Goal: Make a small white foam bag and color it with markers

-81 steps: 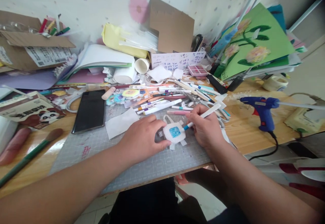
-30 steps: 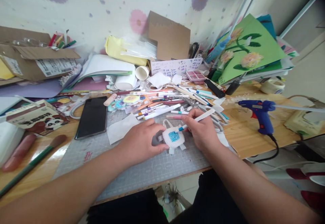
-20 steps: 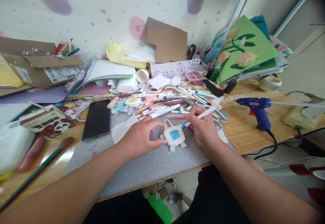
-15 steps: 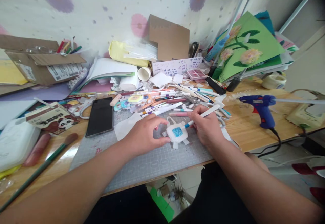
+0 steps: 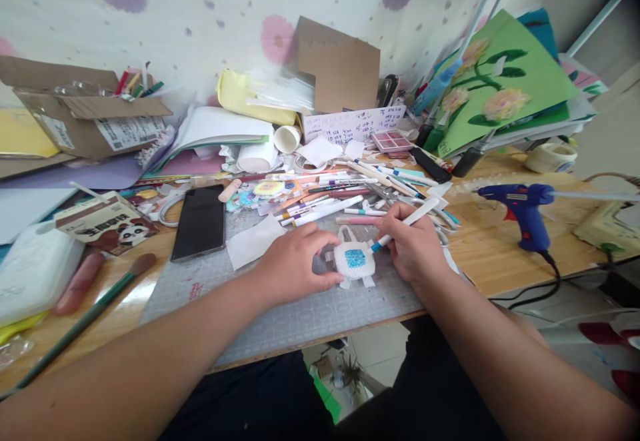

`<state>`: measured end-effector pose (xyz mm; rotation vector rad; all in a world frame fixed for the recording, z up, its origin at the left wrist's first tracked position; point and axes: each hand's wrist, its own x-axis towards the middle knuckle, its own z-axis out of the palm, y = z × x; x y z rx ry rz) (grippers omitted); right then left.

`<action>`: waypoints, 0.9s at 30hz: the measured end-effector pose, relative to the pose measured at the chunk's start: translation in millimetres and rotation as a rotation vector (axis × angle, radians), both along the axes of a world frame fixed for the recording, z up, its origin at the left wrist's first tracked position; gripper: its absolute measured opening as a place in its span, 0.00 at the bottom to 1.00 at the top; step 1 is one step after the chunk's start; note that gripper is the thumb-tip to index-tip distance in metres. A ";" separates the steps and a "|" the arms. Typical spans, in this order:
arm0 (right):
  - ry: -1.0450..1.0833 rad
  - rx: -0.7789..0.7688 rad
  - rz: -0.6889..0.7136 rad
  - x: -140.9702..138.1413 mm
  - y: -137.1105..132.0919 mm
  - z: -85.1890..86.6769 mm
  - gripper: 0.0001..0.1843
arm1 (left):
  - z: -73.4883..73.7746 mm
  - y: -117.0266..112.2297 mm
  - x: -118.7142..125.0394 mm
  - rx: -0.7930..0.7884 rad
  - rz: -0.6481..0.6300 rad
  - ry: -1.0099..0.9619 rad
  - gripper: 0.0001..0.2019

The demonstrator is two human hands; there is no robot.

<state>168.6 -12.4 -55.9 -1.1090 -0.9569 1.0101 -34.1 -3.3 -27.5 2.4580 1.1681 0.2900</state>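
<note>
A small white textured craft piece [image 5: 343,269] with a loop on top, small tabs below and a blue speckled square in its middle is over the grey cutting mat [image 5: 300,318]. My left hand [image 5: 300,264] grips its left edge between thumb and fingers. In my right hand [image 5: 413,248] is a white marker [image 5: 407,221] with a blue end, held like a pen. Its tip is close to the piece's upper right edge; whether it touches I cannot tell.
Loose markers [image 5: 327,211] crowd the back of the mat. A black phone [image 5: 199,221] and a long brush [image 5: 90,314] are on the left. To the right rests a blue glue gun [image 5: 525,211] with a cord. A cardboard box [image 5: 95,118] stands back left.
The view has shifted slightly. Both hands remain around the craft piece, which is turned a little, and the marker tip stays at its upper right side.
</note>
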 end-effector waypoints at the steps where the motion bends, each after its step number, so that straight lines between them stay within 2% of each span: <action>1: -0.006 0.002 0.017 -0.4 -0.6 0.4 0.16 | 0.6 -1.1 0.7 -0.005 0.000 0.007 0.24; 4: -0.040 0.014 0.068 -1.8 -2.7 1.3 0.16 | 1.4 -3.4 3.5 -0.009 0.011 0.041 0.28; 14: -0.179 0.048 0.095 -1.8 -4.5 3.3 0.14 | -0.6 -2.2 11.0 0.013 0.064 0.086 0.22; 19: -0.196 0.048 0.093 -2.3 -3.9 4.3 0.14 | 0.5 -2.9 10.6 -0.005 0.074 0.071 0.21; 27: -0.137 0.035 0.083 1.7 -0.8 -3.9 0.14 | -2.2 -0.4 7.9 -0.035 0.065 0.049 0.21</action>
